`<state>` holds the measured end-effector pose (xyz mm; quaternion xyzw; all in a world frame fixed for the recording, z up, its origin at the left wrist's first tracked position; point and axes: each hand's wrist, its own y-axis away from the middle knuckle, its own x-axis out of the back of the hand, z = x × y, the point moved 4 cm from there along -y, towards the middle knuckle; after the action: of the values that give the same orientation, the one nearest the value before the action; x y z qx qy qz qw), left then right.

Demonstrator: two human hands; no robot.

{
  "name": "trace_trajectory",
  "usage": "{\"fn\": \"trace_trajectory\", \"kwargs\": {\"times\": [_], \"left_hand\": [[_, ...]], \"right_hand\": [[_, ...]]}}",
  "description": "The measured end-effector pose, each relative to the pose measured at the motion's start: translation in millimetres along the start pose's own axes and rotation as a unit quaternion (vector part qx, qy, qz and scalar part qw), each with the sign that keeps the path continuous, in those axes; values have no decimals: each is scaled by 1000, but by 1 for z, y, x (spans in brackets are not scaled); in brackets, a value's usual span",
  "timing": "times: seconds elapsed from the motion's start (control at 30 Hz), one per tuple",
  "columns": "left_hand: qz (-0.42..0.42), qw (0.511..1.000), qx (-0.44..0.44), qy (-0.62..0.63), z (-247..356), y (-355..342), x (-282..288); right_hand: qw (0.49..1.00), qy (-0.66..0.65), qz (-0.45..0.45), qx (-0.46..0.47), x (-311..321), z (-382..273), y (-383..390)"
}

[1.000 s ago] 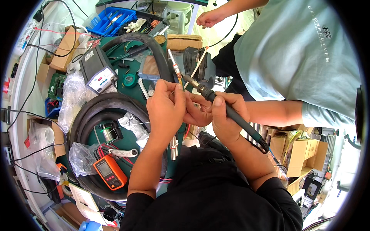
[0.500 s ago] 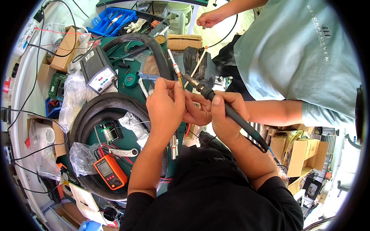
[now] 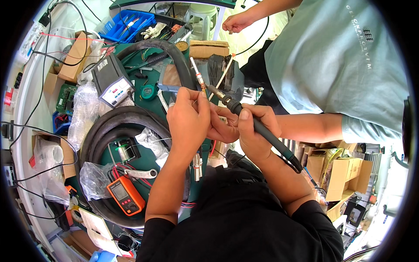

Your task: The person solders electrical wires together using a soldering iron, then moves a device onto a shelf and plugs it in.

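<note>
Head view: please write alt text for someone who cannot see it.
A person's right hand holds a soldering iron, its tip near a metal connector by the left hand; a co-worker's hand sits between. A coiled black hose and orange meter lie nearby.

Person's left forearm (image 3: 165, 183) upright from below; left hand (image 3: 190, 115) raised, thumb and fingertips pinched together. Right forearm (image 3: 283, 177) slants up and inward; right hand (image 3: 258, 131) in curled grip, thumb uppermost.

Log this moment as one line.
left hand: pinches yellow wire below connector | right hand: grips soldering iron, tip near connector | co-worker's hand: between both hands
</note>
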<state>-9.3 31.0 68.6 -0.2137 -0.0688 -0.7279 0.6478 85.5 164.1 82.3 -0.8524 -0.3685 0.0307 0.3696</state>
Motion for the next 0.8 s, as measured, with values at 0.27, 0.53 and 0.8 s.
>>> {"fn": "trace_trajectory", "kwargs": {"times": [0.27, 0.53, 0.8], "left_hand": [[0, 1000, -14, -6, 0, -3, -1], [5, 1000, -2, 4, 2, -2, -1], [2, 998, 23, 63, -1, 2, -1]], "right_hand": [[1000, 0, -4, -15, 0, -1, 1], [1000, -3, -11, -24, -1, -4, 4], [998, 27, -30, 52, -4, -6, 7]]}}
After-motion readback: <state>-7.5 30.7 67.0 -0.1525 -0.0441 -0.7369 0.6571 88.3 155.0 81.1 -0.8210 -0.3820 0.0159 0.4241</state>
